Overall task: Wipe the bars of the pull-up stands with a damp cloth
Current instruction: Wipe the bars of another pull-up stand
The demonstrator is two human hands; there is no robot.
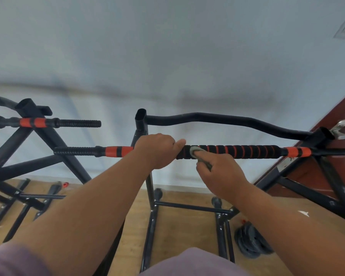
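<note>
The grey cloth [198, 154] lies on the padded bar [237, 153] of the near pull-up stand, pinched in the right hand [221, 176]. Just beside it, the left hand [157, 151] has a closed grip round the same bar. A second stand [34, 124] is at the left.

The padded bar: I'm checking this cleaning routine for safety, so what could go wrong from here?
The cloth is a small wad under the right hand, so it may skip the far side of the padded bar. The left hand grips the bar; leaning on it might rock the stand.
</note>
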